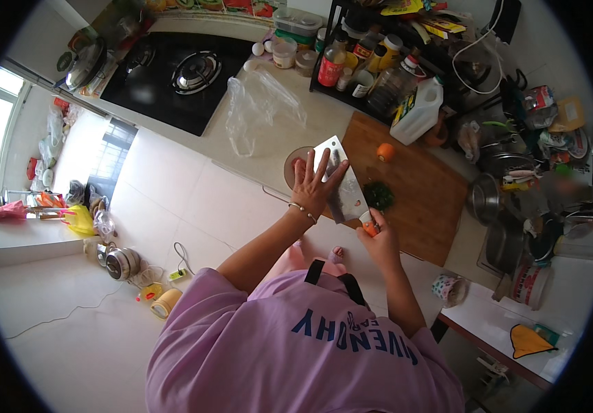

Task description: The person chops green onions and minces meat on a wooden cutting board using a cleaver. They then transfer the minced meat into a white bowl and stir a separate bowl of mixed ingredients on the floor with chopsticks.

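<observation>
My right hand (382, 240) grips the orange and white handle of a cleaver (348, 192). The broad metal blade is tilted over the left edge of a wooden cutting board (420, 217), with small bits stuck to it. Spread fingers of my left hand (311, 193) reach across the blade's face and touch it. Partly hidden under that hand is a round bowl (290, 168) with something pinkish inside. A heap of chopped green leaves (379, 195) lies on the board just right of the blade. Farther back on the board sits a piece of carrot (386, 152).
A thin plastic bag (255, 113) lies between the bowl and a black gas cooktop (172, 77). Behind the board stand a rack of bottles (358, 62) and a white jug (418, 111). Metal basins (484, 199) and a sink (504, 245) are at the right.
</observation>
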Action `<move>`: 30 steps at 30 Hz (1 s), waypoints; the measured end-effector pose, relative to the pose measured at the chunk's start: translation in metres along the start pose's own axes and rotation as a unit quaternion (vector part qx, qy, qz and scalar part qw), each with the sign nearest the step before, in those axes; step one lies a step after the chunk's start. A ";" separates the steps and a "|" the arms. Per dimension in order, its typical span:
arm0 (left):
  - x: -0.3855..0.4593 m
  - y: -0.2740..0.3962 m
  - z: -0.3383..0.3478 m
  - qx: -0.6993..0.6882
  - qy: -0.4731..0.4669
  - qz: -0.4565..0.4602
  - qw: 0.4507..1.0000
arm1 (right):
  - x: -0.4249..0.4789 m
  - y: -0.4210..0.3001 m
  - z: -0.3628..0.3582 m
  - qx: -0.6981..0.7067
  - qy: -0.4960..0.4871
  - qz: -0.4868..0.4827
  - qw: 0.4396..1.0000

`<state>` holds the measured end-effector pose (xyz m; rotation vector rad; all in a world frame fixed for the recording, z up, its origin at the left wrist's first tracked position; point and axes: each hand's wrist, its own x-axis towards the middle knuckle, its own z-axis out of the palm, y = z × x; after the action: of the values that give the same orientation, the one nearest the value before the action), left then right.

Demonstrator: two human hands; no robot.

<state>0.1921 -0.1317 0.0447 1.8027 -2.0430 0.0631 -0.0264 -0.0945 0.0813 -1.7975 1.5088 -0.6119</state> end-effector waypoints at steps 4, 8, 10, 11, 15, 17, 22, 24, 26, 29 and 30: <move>-0.002 0.000 0.001 -0.009 -0.007 -0.028 1.000 | -0.005 -0.021 -0.011 0.023 -0.023 0.028 0.999; -0.006 -0.009 0.013 0.010 -0.009 -0.088 0.996 | -0.011 -0.016 -0.011 0.041 -0.015 0.032 0.999; -0.009 -0.018 0.017 0.022 -0.041 -0.094 0.994 | -0.015 -0.006 -0.009 0.078 0.002 0.066 0.995; -0.011 -0.023 0.026 0.034 -0.059 -0.099 0.993 | -0.016 -0.001 -0.011 0.096 0.011 0.083 0.992; -0.012 -0.041 0.033 0.069 -0.106 -0.109 0.986 | -0.018 -0.006 -0.030 0.085 0.022 0.097 0.991; -0.013 -0.045 0.033 0.032 -0.106 -0.090 0.990 | -0.021 -0.004 -0.036 0.092 0.032 0.125 0.987; -0.014 -0.051 0.033 0.041 -0.166 -0.054 0.984 | -0.024 0.009 -0.041 0.097 0.049 0.100 0.989; -0.010 -0.052 0.026 0.037 -0.185 -0.056 0.980 | -0.026 0.009 -0.042 0.102 0.053 0.101 0.988; -0.005 -0.047 0.007 0.022 -0.217 -0.067 0.974 | -0.026 0.004 -0.044 0.102 0.052 0.113 0.987; -0.002 -0.038 -0.007 -0.011 -0.161 -0.071 0.984 | -0.027 0.007 -0.042 0.099 0.048 0.104 0.989; 0.001 -0.029 -0.015 -0.038 -0.115 -0.065 0.990 | -0.026 0.006 -0.041 0.093 0.043 0.099 0.990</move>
<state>0.2243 -0.1327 0.0520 1.9673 -2.0419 -0.2691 -0.0659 -0.0780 0.1056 -1.4771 1.6067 -0.7133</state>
